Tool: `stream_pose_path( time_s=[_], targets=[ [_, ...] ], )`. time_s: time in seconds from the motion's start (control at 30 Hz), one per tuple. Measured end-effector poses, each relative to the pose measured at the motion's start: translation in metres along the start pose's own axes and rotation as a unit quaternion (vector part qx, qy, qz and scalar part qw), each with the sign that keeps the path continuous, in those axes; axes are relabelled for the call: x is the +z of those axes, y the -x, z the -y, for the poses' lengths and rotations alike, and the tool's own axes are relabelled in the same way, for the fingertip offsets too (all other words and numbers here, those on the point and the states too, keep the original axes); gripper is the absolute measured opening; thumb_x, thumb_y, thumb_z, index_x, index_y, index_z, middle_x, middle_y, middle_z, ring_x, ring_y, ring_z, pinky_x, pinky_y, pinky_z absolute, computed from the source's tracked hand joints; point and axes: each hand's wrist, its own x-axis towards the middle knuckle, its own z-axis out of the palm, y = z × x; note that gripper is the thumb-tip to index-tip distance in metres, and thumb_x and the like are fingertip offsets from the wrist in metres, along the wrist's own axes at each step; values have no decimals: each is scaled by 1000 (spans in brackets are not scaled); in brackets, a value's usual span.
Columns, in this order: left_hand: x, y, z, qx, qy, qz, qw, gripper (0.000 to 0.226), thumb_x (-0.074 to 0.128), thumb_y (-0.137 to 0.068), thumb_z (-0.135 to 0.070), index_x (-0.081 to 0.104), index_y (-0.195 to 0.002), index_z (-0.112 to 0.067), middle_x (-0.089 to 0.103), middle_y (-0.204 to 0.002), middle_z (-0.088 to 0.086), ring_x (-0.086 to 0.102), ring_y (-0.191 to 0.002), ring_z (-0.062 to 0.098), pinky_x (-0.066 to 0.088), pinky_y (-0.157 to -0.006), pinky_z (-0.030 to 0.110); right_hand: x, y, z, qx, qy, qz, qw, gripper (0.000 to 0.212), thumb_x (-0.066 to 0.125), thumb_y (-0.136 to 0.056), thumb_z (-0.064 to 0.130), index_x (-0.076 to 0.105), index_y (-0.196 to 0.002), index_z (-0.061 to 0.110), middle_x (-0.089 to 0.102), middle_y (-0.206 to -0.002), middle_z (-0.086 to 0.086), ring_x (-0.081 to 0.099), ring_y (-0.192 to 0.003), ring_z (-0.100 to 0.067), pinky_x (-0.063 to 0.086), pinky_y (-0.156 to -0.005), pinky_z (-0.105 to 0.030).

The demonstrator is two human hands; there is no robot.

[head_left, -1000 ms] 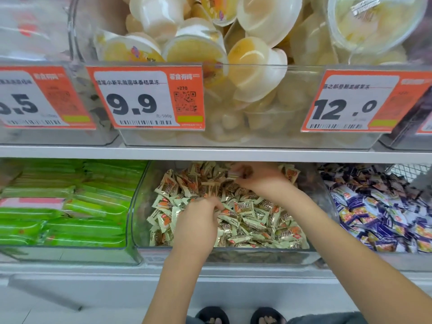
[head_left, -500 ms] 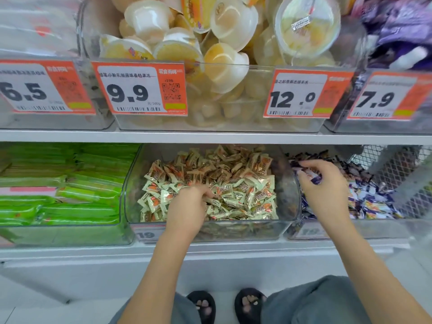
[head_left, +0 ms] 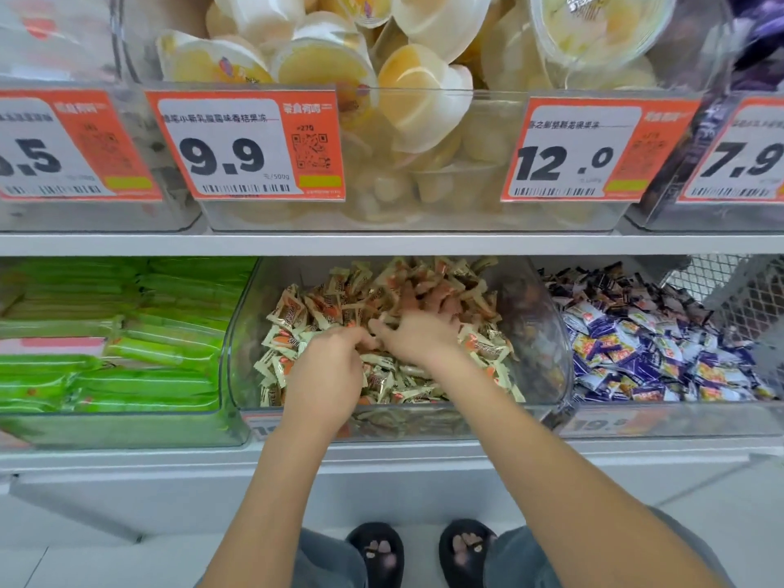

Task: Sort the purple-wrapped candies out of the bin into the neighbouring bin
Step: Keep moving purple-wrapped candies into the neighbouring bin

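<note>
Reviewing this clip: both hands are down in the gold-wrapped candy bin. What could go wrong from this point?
1. The right hand is motion-blurred, spread over the gold-wrapped candies; a fast sweep might flick pieces over the middle bin front lip.
2. No purple wrapper is visible near either hand, so a stray one could stay buried and be missed.
3. The left hand hides part of the pile, and the purple candy bin sits close alongside, so gold pieces could get carried across by mistake.

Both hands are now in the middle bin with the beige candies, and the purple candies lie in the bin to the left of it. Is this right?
Not quite. The head view shows the purple candies in the bin to the right of the middle bin; the left one holds green packets. Both the left hand and right hand are indeed among the beige candies.
</note>
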Motion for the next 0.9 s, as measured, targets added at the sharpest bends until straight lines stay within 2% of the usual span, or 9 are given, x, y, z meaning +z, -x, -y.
stream_pose_path(
  time_s=[0.13,0.27,0.33,0.4,0.5,0.57,0.7,0.8,0.9],
  targets=[
    [-2,-5,6,-25,3,-57,998,23,39,-82,9,56,-83,-7,60,-77,10,56,-70,30,46,-60,43,11,-4,39,-89,-9,45,995,60,35,-97,41,14,-151,26,6,-157,-21,17,-142,-42,23,-113,-53],
    [-8,-6,16,-50,58,-99,992,26,40,-85,11,57,-76,-7,53,-66,-6,45,-57,16,34,-53,18,4,5,48,-115,-61,94,987,63,24,-99,52,4,-153,27,-10,-158,-16,-5,-144,-40,5,-117,-53],
    [-8,-6,15,-38,48,-79,995,27,42,-88,7,63,-85,-9,61,-76,0,46,-58,17,35,-57,27,-12,14,34,-138,-121,99,978,63,22,-98,56,16,-152,24,18,-157,-13,24,-142,-30,25,-114,-45],
    [-6,-6,12,-22,45,-73,996,26,44,-89,5,65,-90,-10,65,-87,2,51,-62,20,39,-60,29,-31,28,8,-152,-186,36,970,52,30,-100,48,39,-142,19,60,-125,-12,63,-91,-1,50,-76,-21],
    [-3,-4,-5,16,61,-71,996,26,47,-89,3,66,-91,-14,66,-96,0,58,-76,21,45,-70,30,-55,50,-47,-139,-227,-116,957,17,42,-100,20,58,-101,22,58,-61,1,45,-34,4,31,-32,-10],
    [5,-7,-25,85,61,-27,994,21,52,-91,-6,67,-98,-19,66,-104,-4,58,-100,16,47,-90,35,-71,60,-76,-114,-275,-178,938,22,42,-98,9,62,-97,19,63,-69,-2,49,-41,0,35,-37,-13],
    [43,-32,-75,267,-42,193,943,42,62,-83,-47,57,-123,-32,54,-131,-11,40,-127,12,22,-112,55,-83,64,-98,-152,-355,-233,892,21,46,-95,6,65,-104,6,69,-96,-11,63,-92,-22,49,-84,-31],
    [78,-48,-94,248,-217,318,889,67,59,-78,-63,38,-138,-43,27,-153,-7,17,-141,29,-4,-104,72,-82,64,-114,-133,-418,-291,850,22,49,-93,3,64,-101,17,68,-95,10,62,-91,4,47,-82,-13],
    [96,-55,-94,250,-297,352,852,71,59,-77,-63,32,-140,-44,18,-156,0,12,-141,39,2,-103,74,-84,56,-140,-79,-459,-318,826,24,50,-91,2,63,-99,21,66,-92,15,62,-88,0,45,-78,-12]
  ],
)
